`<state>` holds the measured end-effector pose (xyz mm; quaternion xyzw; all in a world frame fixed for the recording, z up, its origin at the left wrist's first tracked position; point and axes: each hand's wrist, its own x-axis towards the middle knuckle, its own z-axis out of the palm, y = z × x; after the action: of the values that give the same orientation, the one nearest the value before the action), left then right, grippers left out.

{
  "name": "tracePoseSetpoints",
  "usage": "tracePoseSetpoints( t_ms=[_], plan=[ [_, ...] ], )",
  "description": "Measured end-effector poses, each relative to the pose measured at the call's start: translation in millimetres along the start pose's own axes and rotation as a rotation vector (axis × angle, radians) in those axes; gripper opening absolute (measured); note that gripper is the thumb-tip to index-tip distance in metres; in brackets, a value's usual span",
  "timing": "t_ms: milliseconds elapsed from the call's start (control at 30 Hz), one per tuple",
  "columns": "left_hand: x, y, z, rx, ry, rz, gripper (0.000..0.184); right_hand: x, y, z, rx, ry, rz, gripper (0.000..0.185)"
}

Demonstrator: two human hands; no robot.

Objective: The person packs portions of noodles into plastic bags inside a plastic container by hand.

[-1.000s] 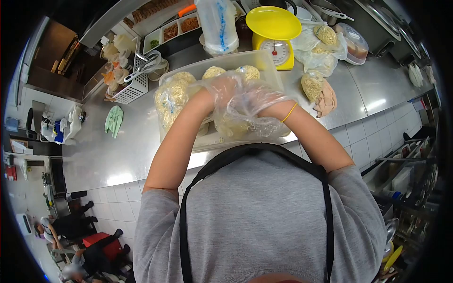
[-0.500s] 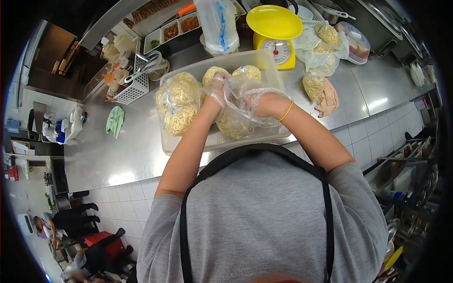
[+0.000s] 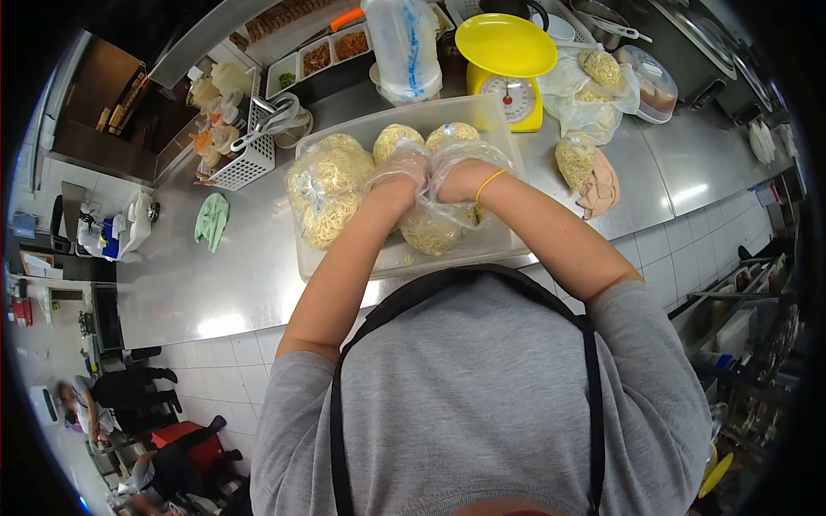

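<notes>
A translucent plastic tub on the steel counter holds several clear bags of pale noodles. Over its middle, my left hand and my right hand are close together, both wrapped in clear plastic film. Both hands are bent down at the mouth of a noodle bag, and the film blurs their fingers. Left of my left hand lies a larger bag of noodles. Two round noodle bundles, a left one and a right one, sit behind my hands. A yellow band circles my right wrist.
Behind the tub stand a roll of plastic bags and a yellow scale. To the right are a noodle bag, a pink cloth and a lidded container. A green cloth and white basket are left. Two people are at lower left.
My hands have drawn closer together and lower over the noodle bag. The loose plastic that was spread between them is now bunched around them.
</notes>
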<state>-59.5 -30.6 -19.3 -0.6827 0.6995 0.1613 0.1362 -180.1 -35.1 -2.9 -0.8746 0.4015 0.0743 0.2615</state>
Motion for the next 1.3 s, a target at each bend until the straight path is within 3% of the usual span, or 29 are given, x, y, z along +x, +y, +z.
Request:
tracePoseSetpoints(
  t_ms=[133, 200, 300, 433, 500, 533, 600, 700, 733, 833, 900, 1133, 1233, 1267, 1300],
  plan=[
    [0.1, 0.1, 2.9, -0.035, 0.018, 0.043, 0.029, -20.1, 2.8, -2.3, 0.02, 0.016, -0.012, 0.031],
    [-3.9, 3.0, 3.4, -0.095, 0.106, 0.115, 0.029, -22.1, 11.5, 10.0, 0.001, 0.205, -0.243, 0.027],
    [-13.7, 8.1, -2.4, -0.122, 0.156, 0.109, 0.031, -35.7, 8.5, 15.2, 0.162, 0.241, -0.281, 0.021],
    [-16.2, 7.7, 2.3, -0.149, 0.3, 0.149, 0.028, -44.1, 2.3, 34.2, 0.028, 0.388, -0.251, 0.021],
    [-11.9, 5.3, 8.0, -0.187, 0.391, 0.193, 0.026, -51.1, -6.2, 40.6, -0.01, 0.779, -0.314, 0.021],
    [-12.4, 4.1, 5.2, -0.191, 0.392, 0.186, 0.026, -53.2, -7.5, 33.6, -0.011, 0.775, -0.32, 0.021],
    [-14.7, 2.4, -2.1, -0.177, 0.312, 0.179, 0.023, -59.4, -8.2, 14.5, -0.029, 0.263, -0.199, 0.022],
    [-12.4, -10.3, 12.6, -0.108, 0.204, 0.237, 0.02, -50.4, 4.7, 0.7, 0.096, 0.108, -0.249, 0.031],
    [-12.6, -13.3, 17.6, -0.109, 0.204, 0.241, 0.02, -45.1, 8.2, 4.6, 0.221, 0.202, -0.332, 0.031],
    [-15.4, -19.0, 23.0, -0.23, 0.316, 0.304, 0.018, -44.7, -4.3, 0.7, 0.168, 0.149, -0.407, 0.029],
    [-17.6, -14.9, 19.1, -0.333, 0.433, 0.301, 0.021, -34.2, -3.7, 17.1, 0.139, 0.136, -0.399, 0.026],
    [-32.2, 1.6, 5.2, -0.33, 0.511, 0.281, 0.024, -41.3, -20.2, 31.2, -0.078, 0.102, -0.234, 0.024],
    [-35.1, -0.1, 3.0, -0.333, 0.525, 0.272, 0.024, -45.0, -15.0, 26.1, 0.089, 0.17, -0.289, 0.024],
    [-33.5, -4.9, 1.4, -0.43, 0.555, 0.36, 0.023, -47.3, -13.0, 19.5, 0.088, 0.176, -0.279, 0.024],
    [-31.5, -8.8, -0.9, -0.53, 0.585, 0.447, 0.022, -54.5, -15.4, 1.1, 0.033, 0.02, -0.28, 0.024]
  ],
)
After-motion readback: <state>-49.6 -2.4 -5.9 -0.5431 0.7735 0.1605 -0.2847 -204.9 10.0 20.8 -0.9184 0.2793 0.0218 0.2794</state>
